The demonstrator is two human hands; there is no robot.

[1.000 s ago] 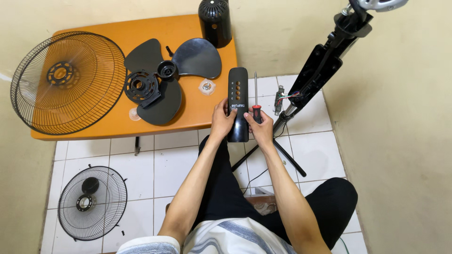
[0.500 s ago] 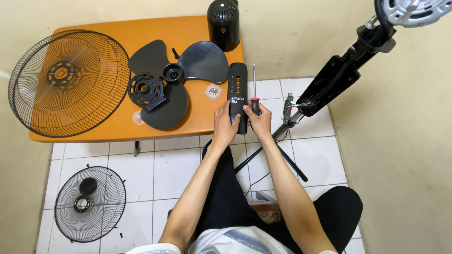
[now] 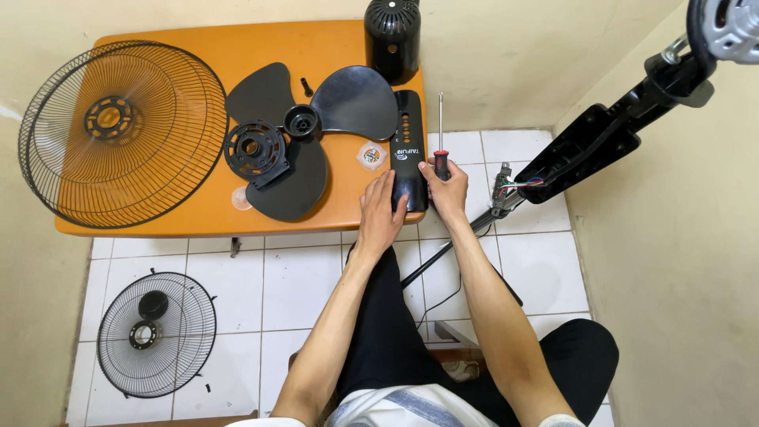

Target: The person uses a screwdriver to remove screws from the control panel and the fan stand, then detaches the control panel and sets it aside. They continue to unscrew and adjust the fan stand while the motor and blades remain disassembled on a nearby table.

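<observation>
- Head view, setting: white-tiled floor point(image 3: 292, 285) in a cream-walled corner, with a low orange table point(image 3: 198, 209) ahead of the seated person.
- Left hand point(image 3: 381, 215): fingers loosely together, laid flat on the lower end of the black control panel cover point(image 3: 408, 146); thumb side hidden, so grip cannot be told fully.
- Right hand point(image 3: 448, 191): fingers curled around the red-and-black handle of the screwdriver point(image 3: 440, 138), whose shaft points away past the fingertips, just beside the cover's right edge.
- Control panel cover: lying on the table's right edge, touching both hands, detached from the stand.
- Beyond the left fingertips: black three-blade fan blade point(image 3: 316, 134), black ring-shaped hub nut point(image 3: 254, 150) resting on it, small round disc point(image 3: 371, 155).
- Far left of the fingers: front wire guard point(image 3: 122, 130) on the table; rear wire guard point(image 3: 156, 334) on the floor.
- Beyond the cover: black motor housing cap point(image 3: 391, 32), upright.
- Right of the right hand: fan stand column point(image 3: 589, 146), tilted, with coloured wires point(image 3: 518, 186) exposed.
- Progress, judged: guards, blade, cap and cover already off; stand and wiring remain untouched.
</observation>
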